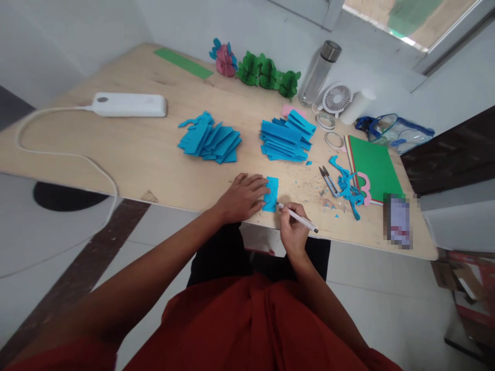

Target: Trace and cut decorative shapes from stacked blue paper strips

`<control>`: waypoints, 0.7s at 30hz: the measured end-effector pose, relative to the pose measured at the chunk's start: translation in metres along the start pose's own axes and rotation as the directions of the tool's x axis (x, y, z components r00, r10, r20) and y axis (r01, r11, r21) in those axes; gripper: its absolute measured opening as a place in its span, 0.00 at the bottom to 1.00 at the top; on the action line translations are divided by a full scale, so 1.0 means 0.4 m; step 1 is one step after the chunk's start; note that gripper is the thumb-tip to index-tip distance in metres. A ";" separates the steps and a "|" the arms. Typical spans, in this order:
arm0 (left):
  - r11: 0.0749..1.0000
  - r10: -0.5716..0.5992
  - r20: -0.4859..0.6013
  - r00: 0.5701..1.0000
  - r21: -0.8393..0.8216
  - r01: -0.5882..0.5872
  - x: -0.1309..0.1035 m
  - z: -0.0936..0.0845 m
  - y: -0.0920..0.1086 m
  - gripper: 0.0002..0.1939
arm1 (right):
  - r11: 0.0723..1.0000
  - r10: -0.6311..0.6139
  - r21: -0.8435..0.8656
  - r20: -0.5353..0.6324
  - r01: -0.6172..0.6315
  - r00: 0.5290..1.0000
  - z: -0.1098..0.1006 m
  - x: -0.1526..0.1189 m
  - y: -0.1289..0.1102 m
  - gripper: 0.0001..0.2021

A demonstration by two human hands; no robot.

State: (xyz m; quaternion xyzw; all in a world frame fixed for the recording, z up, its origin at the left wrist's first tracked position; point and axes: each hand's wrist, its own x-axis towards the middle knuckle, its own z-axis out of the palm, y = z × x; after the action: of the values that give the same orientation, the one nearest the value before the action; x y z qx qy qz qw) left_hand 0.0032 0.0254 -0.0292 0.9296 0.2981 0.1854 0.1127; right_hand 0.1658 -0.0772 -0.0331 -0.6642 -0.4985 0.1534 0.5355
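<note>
Workpiece: one small rectangle of blue paper [273, 184]. It lies flat on the table [127, 162], between the two hands and close to the near edge.

State of the hands: the left hand [243, 200] rests palm down with the fingers extended over the left part of the paper; it presses and does not grip. The right hand [294, 222] grasps a pale pen [300, 219] between thumb and fingers, with the tip at the right edge of the paper. Whether the tip makes contact cannot be told.

Handling: the paper is probably very light, thin and flexible. It is likely to slide or turn under side load from the pen, and to crease or tear if pinched hard. Steady it with flat fingertips spread along the left side, leaving the right side accessible. To lift, take one corner or opposite edges lightly. The pen appears rigid and light; hold it near the tip for control.

Surroundings: two piles of folded blue paper lie beyond the hands, one ahead of the left hand [211, 140], the other [286, 138] directly ahead of the workpiece. Snips [328, 181] and blue offcuts [351, 189] lie to the right, beyond the right hand.
</note>
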 end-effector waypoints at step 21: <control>1.000 -0.007 0.012 1.000 -0.013 0.007 0.002 -0.009 0.004 0.20 | 0.943 -0.279 -0.119 0.230 0.311 0.932 -0.010 0.039 -0.006 0.14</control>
State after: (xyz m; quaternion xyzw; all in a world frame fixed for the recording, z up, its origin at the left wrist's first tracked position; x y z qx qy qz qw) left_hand 0.0033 0.0252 -0.0253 0.9288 0.2995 0.1813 0.1211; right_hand 0.1746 -0.0665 -0.0243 -0.6007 -0.6568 0.1015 0.4443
